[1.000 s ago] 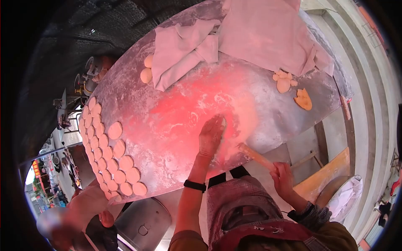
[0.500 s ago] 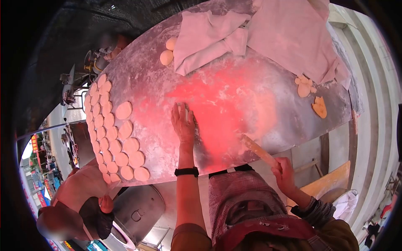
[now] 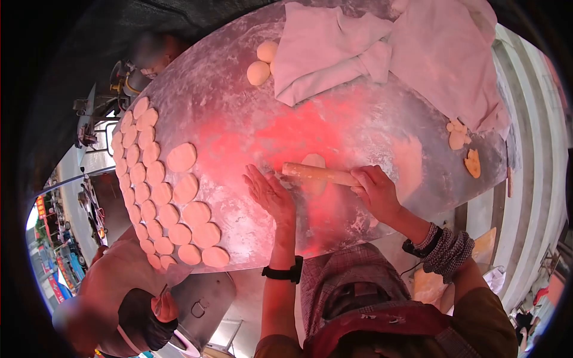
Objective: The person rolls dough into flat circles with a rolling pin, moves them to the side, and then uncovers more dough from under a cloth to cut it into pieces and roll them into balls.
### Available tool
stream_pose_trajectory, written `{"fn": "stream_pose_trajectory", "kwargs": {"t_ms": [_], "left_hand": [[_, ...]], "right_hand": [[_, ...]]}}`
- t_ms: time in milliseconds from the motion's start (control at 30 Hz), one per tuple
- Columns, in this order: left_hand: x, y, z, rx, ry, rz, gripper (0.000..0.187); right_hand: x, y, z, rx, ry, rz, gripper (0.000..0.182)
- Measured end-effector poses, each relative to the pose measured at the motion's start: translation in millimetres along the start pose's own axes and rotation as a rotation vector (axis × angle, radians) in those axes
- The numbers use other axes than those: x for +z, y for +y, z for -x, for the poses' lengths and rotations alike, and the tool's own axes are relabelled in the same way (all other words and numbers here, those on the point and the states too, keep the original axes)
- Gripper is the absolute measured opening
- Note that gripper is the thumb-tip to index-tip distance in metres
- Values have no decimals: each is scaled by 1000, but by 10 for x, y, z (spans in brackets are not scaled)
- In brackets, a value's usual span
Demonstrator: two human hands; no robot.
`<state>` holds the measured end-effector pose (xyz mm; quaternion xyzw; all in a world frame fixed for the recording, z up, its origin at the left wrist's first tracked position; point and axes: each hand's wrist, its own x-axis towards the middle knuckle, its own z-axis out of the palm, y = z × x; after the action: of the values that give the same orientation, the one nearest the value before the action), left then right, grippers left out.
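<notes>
My right hand (image 3: 377, 192) grips one end of a wooden rolling pin (image 3: 322, 173). The pin lies crosswise over a flat piece of dough (image 3: 314, 160), which shows above and below it. Close to the pin's free left end is my left hand (image 3: 271, 194), its fingers stretched out and holding nothing. Whether that hand touches the table is hard to tell. Rows of flattened dough rounds (image 3: 162, 194) lie along the table's left side, with larger rounds (image 3: 197, 215) nearest my hands.
Pale cloths (image 3: 334, 53) cover the floury table's (image 3: 233, 137) far side, beside a few dough balls (image 3: 258, 73). Dough scraps (image 3: 458, 136) and a yellowish piece (image 3: 473, 163) lie at the right. Another person (image 3: 119, 286) stands at the lower left by the table edge.
My right hand has brought the rolling pin up and left from the near edge onto the table's middle. My left hand has tilted and shifted slightly; the dough piece now shows under the pin.
</notes>
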<state>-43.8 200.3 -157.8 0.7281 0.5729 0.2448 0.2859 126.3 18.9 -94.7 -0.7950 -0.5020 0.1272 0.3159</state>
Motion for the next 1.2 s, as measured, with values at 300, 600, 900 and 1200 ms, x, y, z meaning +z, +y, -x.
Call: {"fn": "stream_pose_trajectory", "kwargs": {"t_ms": [300, 600, 900, 1200], "left_hand": [[354, 273, -958, 601, -341, -467, 54], [64, 656, -346, 269, -606, -52, 56], [-365, -257, 185, -294, -508, 372, 26], [-414, -274, 295, 300, -327, -525, 70]], "right_hand": [[568, 296, -1112, 32, 15, 383, 66], [328, 135, 125, 9, -19, 233, 58], [-47, 45, 617, 157, 17, 50, 49], [515, -134, 108, -239, -136, 266, 50]]}}
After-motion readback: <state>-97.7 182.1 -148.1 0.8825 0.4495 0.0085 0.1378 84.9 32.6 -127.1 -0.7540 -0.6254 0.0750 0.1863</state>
